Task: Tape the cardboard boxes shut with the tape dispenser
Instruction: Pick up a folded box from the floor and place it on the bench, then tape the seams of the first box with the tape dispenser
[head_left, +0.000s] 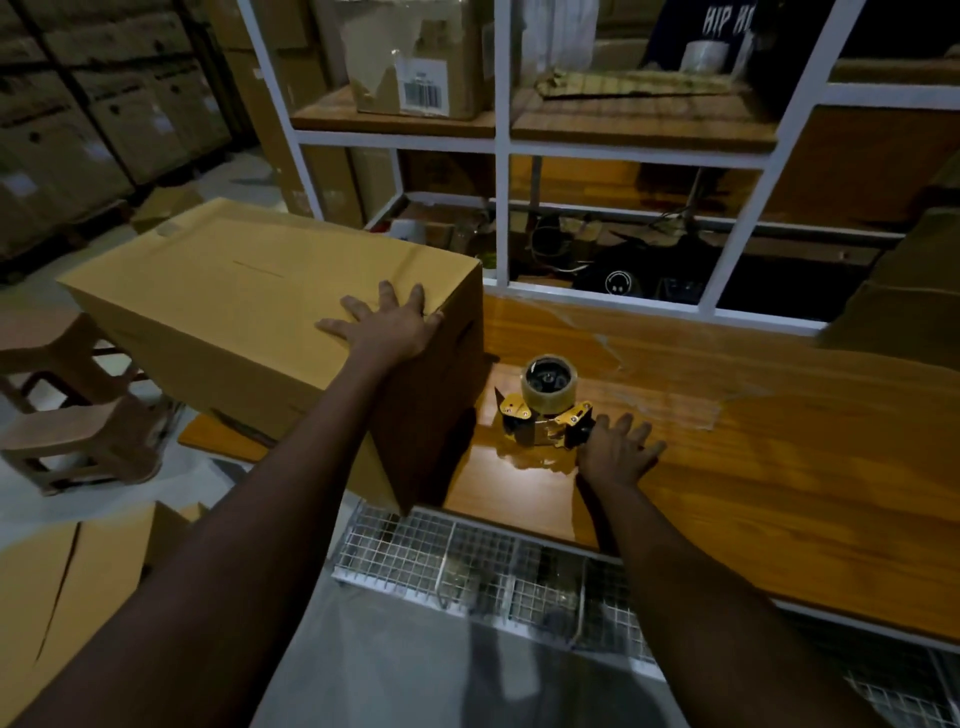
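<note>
Cardboard box (244, 306), under flat left hand (387, 326), shares wooden table (779, 457) with tape dispenser (545, 408) beside spread right hand (615, 453).

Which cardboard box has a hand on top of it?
The big box on the wooden counter, under the flat left hand. The barcode-labelled shelf box is untouched.

Both your bare arms stretch forward from the near edge, the left reaching farther than the right. Your left grip (387, 325) lies flat, palm down, fingers straight and spread, thumb to the right. Your right grip (618, 452), nearer and to the right, is also palm down, its fingers splayed and pointing far and right, curled round nothing, wrist straight
</note>
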